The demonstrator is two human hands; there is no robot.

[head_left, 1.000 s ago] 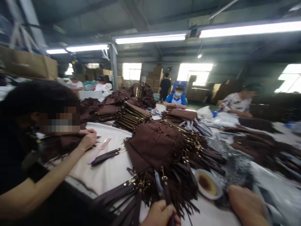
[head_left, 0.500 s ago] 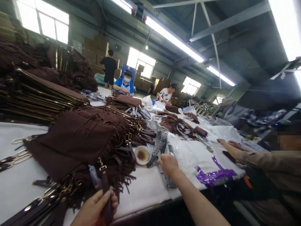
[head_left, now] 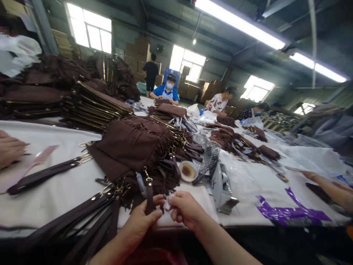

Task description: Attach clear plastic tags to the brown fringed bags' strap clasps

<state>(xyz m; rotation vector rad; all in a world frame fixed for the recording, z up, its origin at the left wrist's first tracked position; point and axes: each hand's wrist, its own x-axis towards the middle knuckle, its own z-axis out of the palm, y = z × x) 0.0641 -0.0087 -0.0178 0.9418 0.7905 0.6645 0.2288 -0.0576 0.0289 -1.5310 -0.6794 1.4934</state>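
Near the table's front edge my left hand (head_left: 143,218) holds a dark brown leather strap (head_left: 149,193), its fingers wrapped round it below a gold clasp. Just to the right, my right hand (head_left: 186,209) pinches a small whitish piece (head_left: 167,203), close to the left fingertips. The strap hangs from a pile of brown fringed bags (head_left: 124,147) behind the hands. A white bowl (head_left: 188,171) with brownish contents stands beyond my right hand. To its right is a grey-white tape dispenser (head_left: 220,187).
Pink comb (head_left: 45,154) and another person's hand (head_left: 11,149) at left. More straps (head_left: 74,217) lie left of my hands. Purple plastic (head_left: 293,213) is at the right edge, near another person's arm (head_left: 328,187). Stacked bags (head_left: 93,106) stand behind; people sit across the table.
My right hand has left the tape dispenser and come over beside my left hand, now pinching a whitish piece. My left hand still holds the strap. The view has swung left.
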